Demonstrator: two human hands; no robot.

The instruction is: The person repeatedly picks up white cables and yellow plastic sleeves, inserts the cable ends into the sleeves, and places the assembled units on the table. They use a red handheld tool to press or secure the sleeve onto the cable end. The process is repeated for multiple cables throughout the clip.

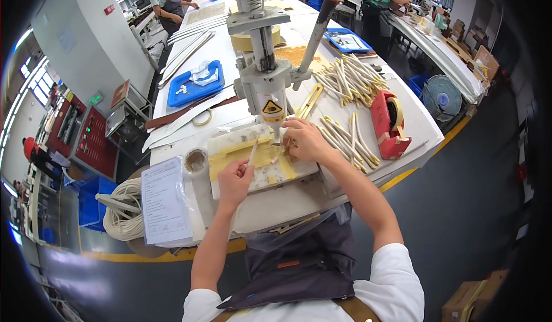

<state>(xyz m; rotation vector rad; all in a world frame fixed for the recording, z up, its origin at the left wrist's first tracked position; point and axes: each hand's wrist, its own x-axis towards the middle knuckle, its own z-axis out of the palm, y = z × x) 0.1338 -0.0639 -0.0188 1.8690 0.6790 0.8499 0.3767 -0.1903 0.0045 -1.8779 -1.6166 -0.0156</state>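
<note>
My left hand (233, 181) pinches a short, thin cream-coloured strip (252, 153), which points up and away over a white block covered in yellow tape (224, 159). My right hand (308, 142) is beside the lower end of a grey hand press (264, 86), above the block's right part. Its fingers are curled together; what they hold, if anything, is hidden. A small pinkish piece (274, 159) lies on the block between my hands. The press has a long lever (316, 34) with a red knob, raised to the upper right.
Right of the press lie bundles of cream cords with yellow ends (348, 141), a red tape dispenser (391, 126) and a yellow cutter (310, 100). To the left are a blue tray (172, 97), a tape roll (202, 117), a paper sheet (167, 201) and coiled cord (123, 212). Other people work farther off.
</note>
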